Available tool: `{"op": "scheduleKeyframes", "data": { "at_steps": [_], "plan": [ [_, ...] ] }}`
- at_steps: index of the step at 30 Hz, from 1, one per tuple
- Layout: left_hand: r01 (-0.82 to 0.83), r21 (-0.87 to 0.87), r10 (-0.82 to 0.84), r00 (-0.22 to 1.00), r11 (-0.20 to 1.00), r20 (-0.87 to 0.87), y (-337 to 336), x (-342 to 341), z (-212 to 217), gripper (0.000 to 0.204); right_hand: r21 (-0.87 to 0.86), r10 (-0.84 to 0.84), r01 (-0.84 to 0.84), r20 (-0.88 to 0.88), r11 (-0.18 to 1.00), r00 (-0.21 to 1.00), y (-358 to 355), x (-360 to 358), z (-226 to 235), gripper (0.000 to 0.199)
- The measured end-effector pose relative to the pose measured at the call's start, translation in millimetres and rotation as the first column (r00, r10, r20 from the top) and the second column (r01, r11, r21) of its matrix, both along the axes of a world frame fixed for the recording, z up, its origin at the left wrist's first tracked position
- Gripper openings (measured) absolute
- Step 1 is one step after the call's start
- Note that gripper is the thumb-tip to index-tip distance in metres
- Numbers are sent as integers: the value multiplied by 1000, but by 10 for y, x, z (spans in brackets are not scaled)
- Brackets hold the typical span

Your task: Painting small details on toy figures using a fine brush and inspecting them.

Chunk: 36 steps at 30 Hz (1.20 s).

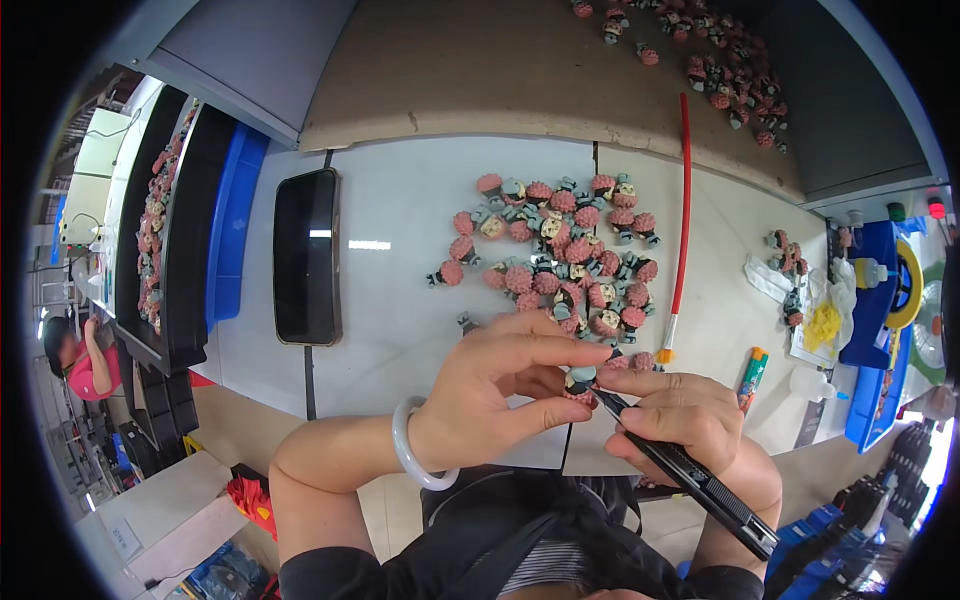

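My left hand (480, 385), with a pale bangle at the wrist, pinches a small figurine (579, 381) between thumb and fingertips. The figurine has a grey-green part and a pink knobbly part. In my right hand (700, 412) is a black utility knife (710, 490), its handle slanting down to the right. The knife's tip meets or nearly meets the figurine; the exact contact is too small to tell. Just beyond my hands lies a loose cluster of similar pink-haired figurines (576, 248) on the white table (400, 200).
A red-handled brush (684, 200) lies right of the cluster, a black phone (307, 258) left of it. More figurines (738, 85) rest on the brown shelf (450, 70). At right are a green tube (753, 372), yellow sponge (823, 325) and blue bin (870, 300). A person (90, 365) sits far left.
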<state>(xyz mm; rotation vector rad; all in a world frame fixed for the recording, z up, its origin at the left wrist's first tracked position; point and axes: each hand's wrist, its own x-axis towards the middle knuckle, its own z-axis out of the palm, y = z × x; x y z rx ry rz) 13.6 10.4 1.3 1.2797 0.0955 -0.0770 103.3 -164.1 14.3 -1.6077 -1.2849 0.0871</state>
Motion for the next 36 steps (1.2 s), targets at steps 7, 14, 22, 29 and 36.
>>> {"op": "scheduleKeyframes", "data": {
  "at_steps": [7, 14, 22, 29, 36],
  "plan": [
    [-27, 25, 26, 1000, 999, 18, -4, -11, 7, 42, 25, 15, -15, 19, 1000, 1000, 19, -13, -15, 29],
    [-27, 30, 27, 1000, 999, 6, -8, -8, 1, 43, 62, 5, -8, 50, 998, 999, 38, -12, -44, 27],
    [-27, -18, 27, 1000, 999, -3, -18, -17, 7, 42, 64, -16, 17, -13, 998, 1000, 32, -29, -57, 26],
    [-30, 73, 28, 999, 997, 27, -7, -21, 8, 42, 69, 17, -20, 41, 997, 999, 43, -19, -47, 28],
    [-75, 70, 72, 996, 995, 45, -30, -28, -4, 42, 71, 6, -12, 87, 997, 996, 53, -24, -70, 27]
  ]
}}
